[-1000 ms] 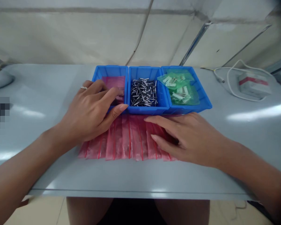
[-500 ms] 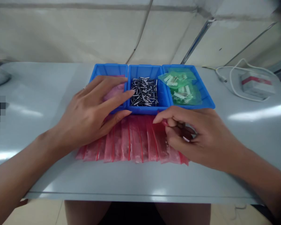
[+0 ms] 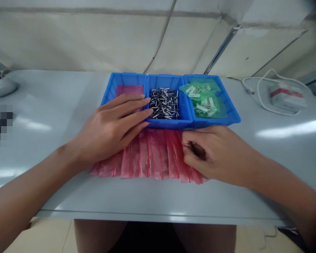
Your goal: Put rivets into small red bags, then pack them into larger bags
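Note:
A row of overlapping pink plastic zip bags (image 3: pixel 154 158) with red seal strips lies along the front of the blue bins. My right hand (image 3: pixel 213 153) is closed in a pinch on the upper edge of a zip bag at the row's right end. My left hand (image 3: pixel 113 126) is open, its fingers stretched over the front of the left blue bin (image 3: pixel 106 91) and the left part of the row. Its fingertips reach the rim of the middle blue bin (image 3: pixel 185 109), which holds many short shiny metal pins (image 3: pixel 164 105).
The right blue bin (image 3: pixel 233 110) contains green plastic bags (image 3: pixel 209 102) with white pieces inside. Pink plastic (image 3: pixel 130 90) lies in the left bin. A white cable (image 3: pixel 258 84) curls around a white and red box (image 3: pixel 288 96) at the right. The table's front edge (image 3: pixel 158 216) runs near me.
My right hand has come down onto the row's right end and its fingers have closed at a bag's edge. My left hand has shifted slightly right and its fingers lie closer together.

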Demonstrator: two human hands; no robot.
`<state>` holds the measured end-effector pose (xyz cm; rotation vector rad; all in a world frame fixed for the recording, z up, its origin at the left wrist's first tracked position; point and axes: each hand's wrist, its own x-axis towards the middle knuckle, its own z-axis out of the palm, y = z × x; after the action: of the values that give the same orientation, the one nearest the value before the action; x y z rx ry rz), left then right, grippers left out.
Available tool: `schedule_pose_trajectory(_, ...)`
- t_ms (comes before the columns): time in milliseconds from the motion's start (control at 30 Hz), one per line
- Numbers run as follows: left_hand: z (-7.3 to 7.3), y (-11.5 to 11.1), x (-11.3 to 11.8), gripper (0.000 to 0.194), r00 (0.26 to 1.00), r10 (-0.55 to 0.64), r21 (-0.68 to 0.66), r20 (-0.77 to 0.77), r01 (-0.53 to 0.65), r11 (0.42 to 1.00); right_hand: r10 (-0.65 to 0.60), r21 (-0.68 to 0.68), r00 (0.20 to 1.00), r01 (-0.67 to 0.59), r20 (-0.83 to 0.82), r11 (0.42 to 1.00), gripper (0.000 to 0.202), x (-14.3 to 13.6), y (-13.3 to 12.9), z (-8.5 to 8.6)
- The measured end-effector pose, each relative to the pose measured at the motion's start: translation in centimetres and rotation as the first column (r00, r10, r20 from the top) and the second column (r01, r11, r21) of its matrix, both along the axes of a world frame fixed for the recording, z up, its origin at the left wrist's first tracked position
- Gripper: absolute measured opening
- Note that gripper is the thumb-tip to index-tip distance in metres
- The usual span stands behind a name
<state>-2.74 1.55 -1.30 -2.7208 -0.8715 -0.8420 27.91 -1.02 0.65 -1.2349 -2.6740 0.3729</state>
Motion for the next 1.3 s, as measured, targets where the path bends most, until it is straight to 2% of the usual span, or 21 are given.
schedule_pose_trajectory(133, 0.4, -0.2, 0.5, 0.036, 0.998, 0.000, -0.007, 0.065, 0.001, 1.000, -0.012, -0.055, 0.983, 0.002, -0.183, 0.998, 0.020, 0.1, 0.0, 1.0)
schedule_pose_trajectory(200, 0.9, -0.5, 1.1, 0.031, 0.988, -0.048, 0.029, 0.147, 0.044, 0.999, 0.011, -0.056, 0.954, -0.029, -0.299, 0.998, 0.022, 0.3, -0.2, 1.6)
schedule_pose_trajectory(267, 1.5, -1.2, 1.8, 0.030, 0.960, -0.148, 0.016, 0.236, 0.148, 0.989, 0.014, -0.039, 0.877, -0.037, -0.480, 0.999, 0.027, 0.4, -0.5, 2.0)
schedule_pose_trajectory(333, 1.9, -2.2, 2.4, 0.037, 0.917, -0.239, -0.098, 0.320, 0.282, 0.954, 0.009, -0.019, 0.767, -0.027, -0.641, 0.999, 0.030, 0.4, -0.9, 2.3)
schedule_pose_trajectory(400, 2.1, -3.3, 2.9, 0.052, 0.872, -0.262, -0.309, 0.414, 0.406, 0.860, 0.020, -0.010, 0.701, -0.039, -0.713, 0.999, 0.029, 0.1, -1.2, 2.3)
schedule_pose_trajectory(467, 1.8, -4.2, 3.3, 0.071, 0.817, -0.232, -0.498, 0.528, 0.519, 0.695, 0.095, 0.025, 0.674, -0.113, -0.733, 0.993, 0.023, -0.3, -1.3, 2.2)
schedule_pose_trajectory(533, 1.4, -4.8, 3.7, 0.086, 0.748, -0.144, -0.601, 0.648, 0.618, 0.507, 0.188, 0.088, 0.646, -0.184, -0.740, 0.979, 0.019, -0.6, -1.3, 2.0)
schedule_pose_trajectory(567, 1.2, -5.0, 3.8, 0.088, 0.725, -0.079, -0.623, 0.684, 0.637, 0.454, 0.217, 0.111, 0.644, -0.202, -0.733, 0.973, 0.019, -0.7, -1.3, 1.9)
schedule_pose_trajectory(600, 1.0, -5.1, 4.0, 0.085, 0.720, -0.008, -0.650, 0.694, 0.630, 0.425, 0.231, 0.121, 0.648, -0.210, -0.726, 0.970, 0.018, -0.8, -1.3, 1.8)
schedule_pose_trajectory(667, 1.0, -5.1, 4.1, 0.067, 0.725, 0.121, -0.702, 0.678, 0.589, 0.400, 0.191, 0.088, 0.666, -0.186, -0.721, 0.979, 0.019, -0.7, -1.6, 1.7)
schedule_pose_trajectory(733, 1.2, -4.7, 3.9, 0.041, 0.714, 0.216, -0.736, 0.666, 0.581, 0.347, 0.091, 0.017, 0.653, -0.119, -0.752, 0.993, 0.018, -0.5, -1.8, 1.7)
schedule_pose_trajectory(767, 1.4, -4.3, 3.7, 0.032, 0.687, 0.253, -0.729, 0.681, 0.606, 0.319, 0.016, -0.034, 0.620, -0.069, -0.784, 0.997, 0.017, -0.3, -1.8, 1.7)
schedule_pose_trajectory(800, 1.6, -3.9, 3.5, 0.026, 0.650, 0.287, -0.710, 0.704, 0.631, 0.313, -0.075, -0.089, 0.566, 0.002, -0.821, 0.996, 0.017, -0.2, -1.8, 1.7)
schedule_pose_trajectory(833, 1.8, -3.5, 3.1, 0.022, 0.603, 0.317, -0.682, 0.732, 0.649, 0.338, -0.171, -0.150, 0.493, 0.082, -0.853, 0.985, 0.019, -0.2, -1.6, 1.8)
schedule_pose_trajectory(900, 2.2, -2.5, 2.6, 0.014, 0.495, 0.362, -0.613, 0.790, 0.653, 0.445, -0.321, -0.274, 0.323, 0.182, -0.890, 0.944, 0.025, -0.1, -1.0, 2.0)
schedule_pose_trajectory(967, 2.6, -1.6, 2.1, 0.008, 0.415, 0.362, -0.550, 0.835, 0.651, 0.523, -0.411, -0.379, 0.233, 0.172, -0.881, 0.909, 0.029, 0.0, -0.4, 2.1)
schedule_pose_trajectory(1033, 2.9, -1.1, 2.0, 0.013, 0.382, 0.350, -0.518, 0.855, 0.662, 0.542, -0.473, -0.466, 0.228, 0.086, -0.851, 0.880, 0.028, 0.0, 0.1, 2.1)
schedule_pose_trajectory(1167, 3.0, -0.9, 2.2, 0.012, 0.397, 0.395, -0.559, 0.828, 0.629, 0.540, -0.532, -0.559, 0.263, -0.037, -0.805, 0.828, 0.018, -0.2, 0.1, 1.9)
schedule_pose_trajectory(1267, 2.9, -1.0, 1.9, 0.009, 0.427, 0.392, -0.578, 0.815, 0.641, 0.505, -0.566, -0.625, 0.368, -0.055, -0.738, 0.779, 0.047, -0.3, 0.0, 1.8)
schedule_pose_trajectory(1300, 2.9, -1.0, 1.7, 0.009, 0.431, 0.385, -0.576, 0.816, 0.650, 0.495, -0.578, -0.645, 0.394, -0.050, -0.714, 0.763, 0.049, -0.3, 0.1, 1.7)
